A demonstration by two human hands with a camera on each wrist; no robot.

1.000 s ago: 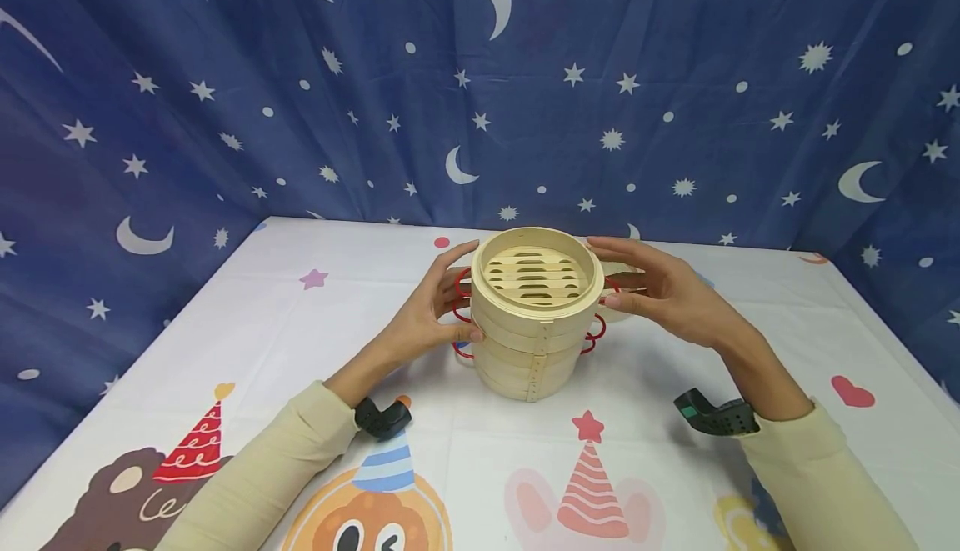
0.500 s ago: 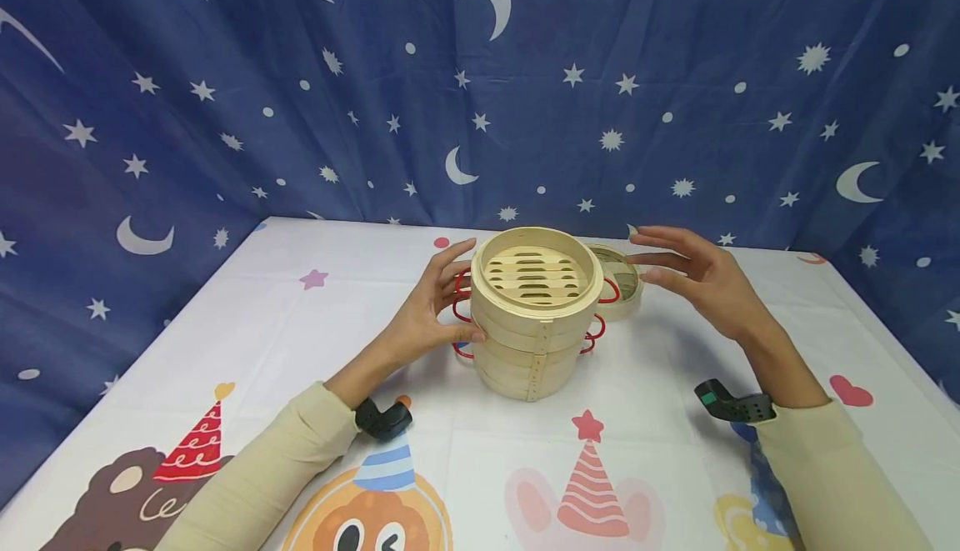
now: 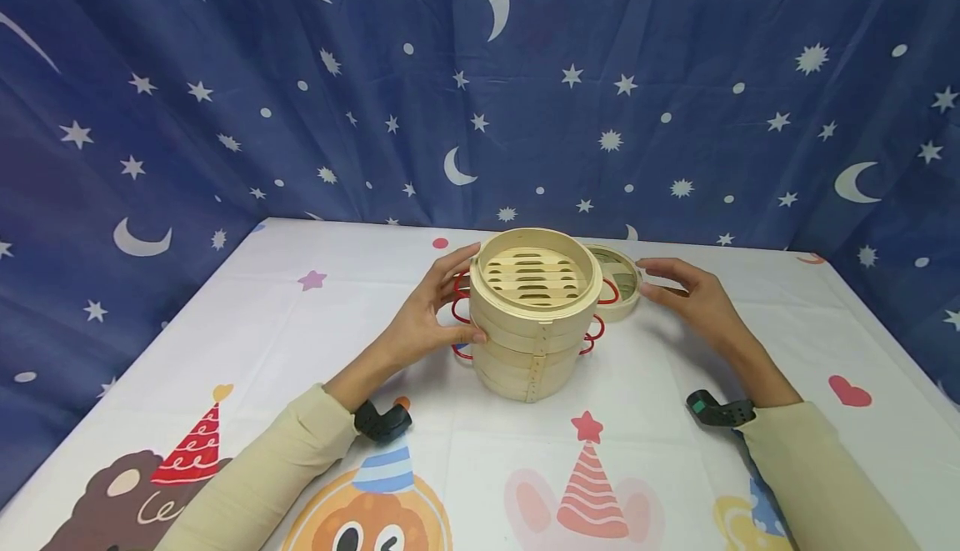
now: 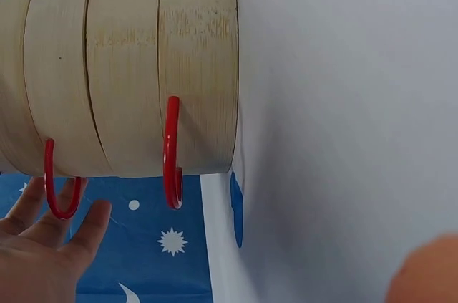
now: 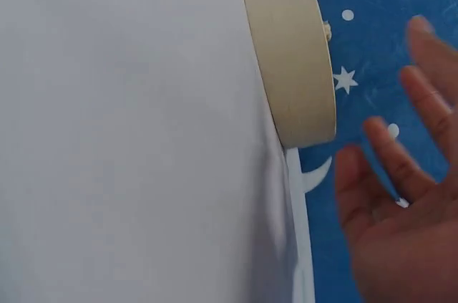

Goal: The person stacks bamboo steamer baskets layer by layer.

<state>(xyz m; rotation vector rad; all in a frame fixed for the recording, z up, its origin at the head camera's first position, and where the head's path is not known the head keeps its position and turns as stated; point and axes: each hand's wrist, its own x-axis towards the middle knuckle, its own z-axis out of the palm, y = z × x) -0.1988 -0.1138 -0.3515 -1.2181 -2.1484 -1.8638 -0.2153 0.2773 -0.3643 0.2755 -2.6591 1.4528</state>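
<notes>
A stacked bamboo steamer (image 3: 525, 351) with red side handles stands upright on the table, its slatted top tier uncovered. My left hand (image 3: 435, 309) is cupped at the steamer's left side, thumb towards the front. In the left wrist view, that hand's fingers (image 4: 89, 228) are spread beside a red handle (image 4: 170, 152), and whether they press on the wood is unclear. Behind and right of the stack lies a shallow round bamboo lid (image 3: 621, 309), partly hidden by it. Beside this lid is my right hand (image 3: 693, 297), fingers apart and loosely bent, holding nothing.
A white tablecloth (image 3: 360, 259) with party-hat animal prints covers the table. Its back edge meets a dark blue curtain (image 3: 375, 76) with moons and stars. Black wrist cameras sit at both cuffs.
My right hand has left the steamer's right side, gone right, then lowered and come slightly back left to the lid. My left hand and the steamer have stayed in place.
</notes>
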